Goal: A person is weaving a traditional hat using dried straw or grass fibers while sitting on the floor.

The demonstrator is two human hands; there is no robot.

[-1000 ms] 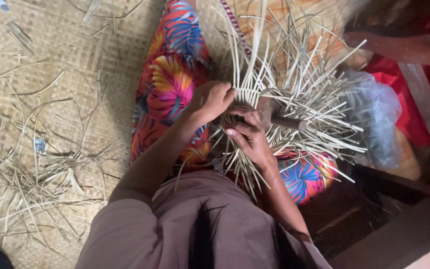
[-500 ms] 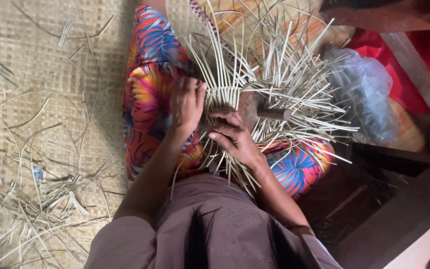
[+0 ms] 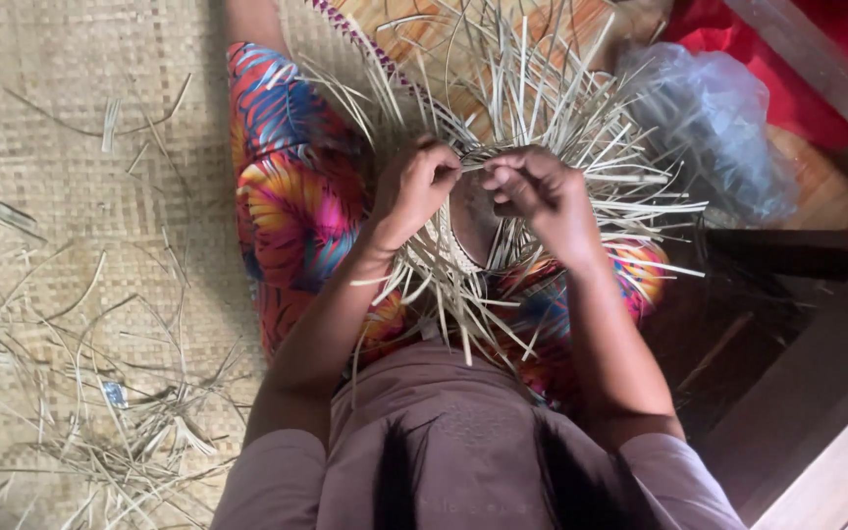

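Both hands have lifted from the lower front edge of the half-woven basket, where they were pressing half a second ago, and are now meeting at its upper rim; the left hand is curling closed and pinching pale strips between thumb and fingers, while the right hand is bending its fingers over strips just beside it, knuckles almost touching the left. Judging by that shift, the work is moving round the rim to a fresh run of strips rather than tightening the old spot. The basket is resting in the person's lap on the bright patterned cloth, its loose ends fanning outward. The exact strips being gripped are hiding behind the fingers, the basket's base is sitting in shadow, and the clear plastic bag and the scattered strips on the woven mat are running partly out of view
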